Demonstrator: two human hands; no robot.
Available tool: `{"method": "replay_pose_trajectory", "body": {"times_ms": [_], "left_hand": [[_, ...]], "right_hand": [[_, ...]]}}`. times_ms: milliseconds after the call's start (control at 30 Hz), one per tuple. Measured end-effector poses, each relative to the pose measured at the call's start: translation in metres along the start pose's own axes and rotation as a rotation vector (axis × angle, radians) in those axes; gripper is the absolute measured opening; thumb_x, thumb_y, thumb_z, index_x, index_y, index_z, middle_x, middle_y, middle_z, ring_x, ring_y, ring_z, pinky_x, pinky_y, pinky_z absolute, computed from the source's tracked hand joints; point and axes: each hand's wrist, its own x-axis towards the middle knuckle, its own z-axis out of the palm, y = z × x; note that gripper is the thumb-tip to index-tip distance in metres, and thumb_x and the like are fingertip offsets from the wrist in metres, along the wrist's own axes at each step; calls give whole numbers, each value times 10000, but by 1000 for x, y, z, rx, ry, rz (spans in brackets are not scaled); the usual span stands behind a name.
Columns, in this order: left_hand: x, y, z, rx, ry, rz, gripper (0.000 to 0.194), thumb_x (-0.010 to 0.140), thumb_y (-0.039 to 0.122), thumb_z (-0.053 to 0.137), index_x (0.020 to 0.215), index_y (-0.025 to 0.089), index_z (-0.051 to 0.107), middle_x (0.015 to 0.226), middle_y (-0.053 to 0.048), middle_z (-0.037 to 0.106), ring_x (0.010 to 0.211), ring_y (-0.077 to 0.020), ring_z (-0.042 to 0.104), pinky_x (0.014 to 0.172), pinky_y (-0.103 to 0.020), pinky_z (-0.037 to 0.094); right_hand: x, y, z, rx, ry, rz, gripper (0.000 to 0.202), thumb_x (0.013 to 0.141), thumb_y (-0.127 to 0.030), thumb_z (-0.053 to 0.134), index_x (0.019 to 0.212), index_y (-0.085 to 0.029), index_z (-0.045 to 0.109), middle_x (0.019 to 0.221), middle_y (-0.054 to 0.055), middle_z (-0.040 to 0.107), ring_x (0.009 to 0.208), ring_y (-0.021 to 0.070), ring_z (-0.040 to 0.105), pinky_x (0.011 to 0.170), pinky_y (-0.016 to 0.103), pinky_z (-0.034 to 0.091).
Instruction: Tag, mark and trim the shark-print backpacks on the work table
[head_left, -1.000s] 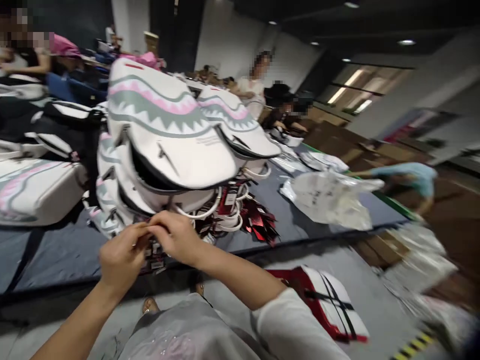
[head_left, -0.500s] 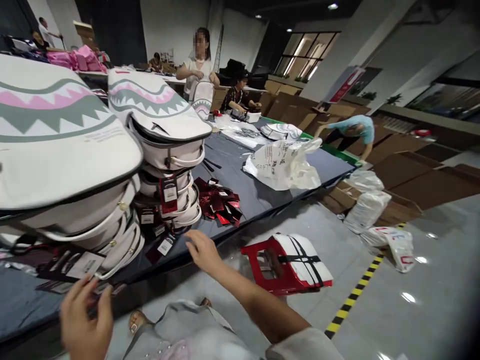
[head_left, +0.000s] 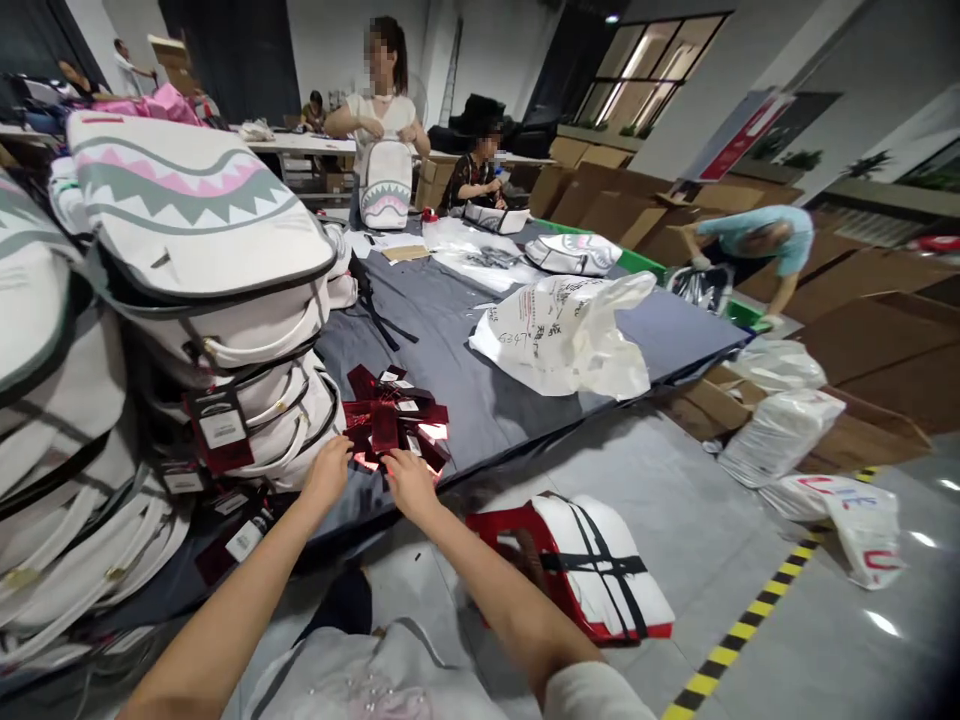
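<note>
A loose pile of dark red, shiny hang tags (head_left: 386,412) lies on the dark table cloth. My right hand (head_left: 410,480) is at the near edge of this pile, its fingers touching or just over the tags. Left of it, my left hand (head_left: 328,468) is between the pile and the stacked bags, with its fingertips near the tags; whether it holds one is too small to tell. A stack of white backpacks (head_left: 202,210) with a pink and grey zigzag print stands at the left, tags hanging from the handles.
A white plastic bag (head_left: 562,335) lies on the table (head_left: 457,400). Beside the table is a red stool (head_left: 517,525) with a strapped white pad. One person holds a backpack (head_left: 386,185); another bends over a green-edged area at the right. Cartons stand behind.
Both my hands have moved to the red tag pile, the left one from beside the nearest bag stack. The view has turned left. The person at the right now has a dark bundle in hand.
</note>
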Motion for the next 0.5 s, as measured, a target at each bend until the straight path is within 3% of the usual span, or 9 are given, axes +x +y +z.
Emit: {"method": "replay_pose_trajectory", "body": {"times_ms": [100, 233, 367, 433, 500], "left_hand": [[68, 14, 16, 135, -75, -35, 256, 970, 166, 473, 1166, 140, 636, 1295, -122, 621, 1248, -221, 557, 1098, -412, 432], [131, 17, 42, 279, -231, -169, 288, 960, 342, 587, 1149, 127, 616, 1114, -80, 659, 1013, -202, 647, 906, -431, 547], [157, 12, 58, 374, -346, -232, 298, 962, 344, 582, 1177, 138, 597, 1054, -62, 659, 925, -178, 652, 833, -381, 561], [160, 13, 60, 420, -337, -236, 333, 965, 318, 569, 1243, 137, 559, 1155, -92, 631, 1030, -210, 630, 886, -407, 540], [162, 17, 62, 455, -313, -226, 368, 972, 312, 547, 1297, 141, 523, 1300, -123, 563, 1177, -247, 565, 976, -448, 495]], "right_hand": [[34, 19, 1, -20, -12, -46, 355, 910, -147, 565, 1232, -270, 651, 1349, 78, 622, 1235, 239, 543, 1042, 394, 411], [40, 85, -20, -47, -13, 39, 375, 902, -111, 558, 1233, -262, 649, 1296, 70, 658, 1185, 208, 585, 1020, 347, 437], [25, 152, -44, -38, 11, 201, 359, 920, -94, 496, 1240, -164, 641, 1258, 138, 666, 1114, 268, 616, 937, 398, 488], [27, 167, -45, -18, 10, 226, 360, 933, -88, 455, 1243, -128, 634, 1256, 167, 659, 1106, 285, 611, 929, 419, 488], [41, 166, -40, 13, -12, 167, 353, 952, -100, 440, 1246, -125, 632, 1283, 163, 646, 1133, 277, 592, 958, 414, 472]]}}
